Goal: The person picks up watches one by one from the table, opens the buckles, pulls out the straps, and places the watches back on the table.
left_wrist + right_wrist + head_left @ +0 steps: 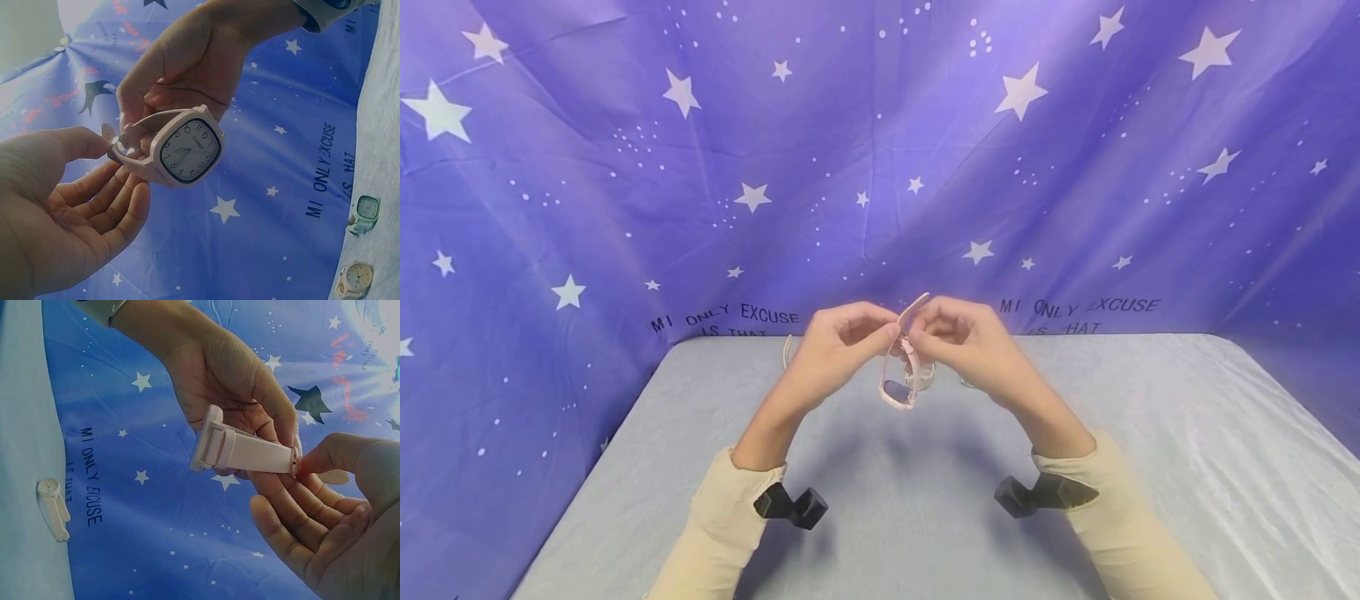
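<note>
Left hand and right hand holding pink watch (squarish face), starry cloth

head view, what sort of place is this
Likely an indoor filming setup: a purple fabric backdrop with white stars, a table covered in pale grey cloth, and black boxy wrist cameras.

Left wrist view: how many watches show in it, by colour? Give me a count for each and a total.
Pink watch: 1
Green watch: 1
Cream watch: 1
Total: 3
</note>
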The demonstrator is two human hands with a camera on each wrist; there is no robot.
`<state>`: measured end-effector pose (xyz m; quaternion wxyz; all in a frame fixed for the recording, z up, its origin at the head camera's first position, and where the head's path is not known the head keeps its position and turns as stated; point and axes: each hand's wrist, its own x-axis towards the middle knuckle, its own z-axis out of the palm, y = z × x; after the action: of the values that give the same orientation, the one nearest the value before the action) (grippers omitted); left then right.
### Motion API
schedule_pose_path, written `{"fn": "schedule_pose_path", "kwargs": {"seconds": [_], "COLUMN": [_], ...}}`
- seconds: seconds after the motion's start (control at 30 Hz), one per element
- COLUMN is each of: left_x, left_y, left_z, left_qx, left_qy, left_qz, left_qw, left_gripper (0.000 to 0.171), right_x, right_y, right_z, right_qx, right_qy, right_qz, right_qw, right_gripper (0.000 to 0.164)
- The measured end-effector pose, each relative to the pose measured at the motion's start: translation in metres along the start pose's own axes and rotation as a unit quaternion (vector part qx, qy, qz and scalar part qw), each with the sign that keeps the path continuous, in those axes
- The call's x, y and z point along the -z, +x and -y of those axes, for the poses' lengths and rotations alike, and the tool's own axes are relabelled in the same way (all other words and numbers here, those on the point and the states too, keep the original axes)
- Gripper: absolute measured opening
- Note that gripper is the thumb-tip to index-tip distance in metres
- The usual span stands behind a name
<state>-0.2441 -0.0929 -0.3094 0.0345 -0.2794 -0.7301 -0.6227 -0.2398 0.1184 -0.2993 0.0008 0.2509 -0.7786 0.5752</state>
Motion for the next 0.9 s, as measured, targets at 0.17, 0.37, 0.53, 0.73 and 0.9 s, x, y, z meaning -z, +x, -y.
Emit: {"fn": "schedule_pose_path", "kwargs": {"seconds": [0.17, 0.37, 0.53, 0.73, 0.9], "left_x": [0.0010, 0.0013, 0.0020, 0.0025, 0.0019], "left_y": [0.0009, 0.0008, -0.0005, 0.0000, 0.0010], "left_z": [0.0014, 0.0015, 0.0006, 0.0029, 0.0037], "left_qx": [-0.004, -0.007, -0.009, -0.015, -0.015], "left_qy": [-0.006, -0.004, 0.000, -0.010, -0.012], "left_qz": [-0.003, -0.007, -0.007, -0.002, -0.003], "left_qw": [1.0000, 0.9999, 0.9999, 0.9998, 0.9998], "left_gripper": [0.021, 0.021, 0.020, 0.020, 0.021], "right_x": [0.0004, 0.0018, 0.0034, 0.0057, 0.0075], "right_y": [0.0004, 0.0010, 0.0010, 0.0019, 0.0026], "right_z": [-0.0019, -0.0028, -0.0030, -0.0040, -0.0027], "right_qx": [0.013, 0.002, -0.015, -0.033, -0.045], "right_qy": [0.025, 0.041, 0.054, 0.070, 0.073], "right_qz": [0.007, 0.015, 0.019, 0.022, 0.027], "right_qw": [1.000, 0.999, 0.998, 0.997, 0.996], "right_gripper": [0.008, 0.010, 0.012, 0.017, 0.023]}}
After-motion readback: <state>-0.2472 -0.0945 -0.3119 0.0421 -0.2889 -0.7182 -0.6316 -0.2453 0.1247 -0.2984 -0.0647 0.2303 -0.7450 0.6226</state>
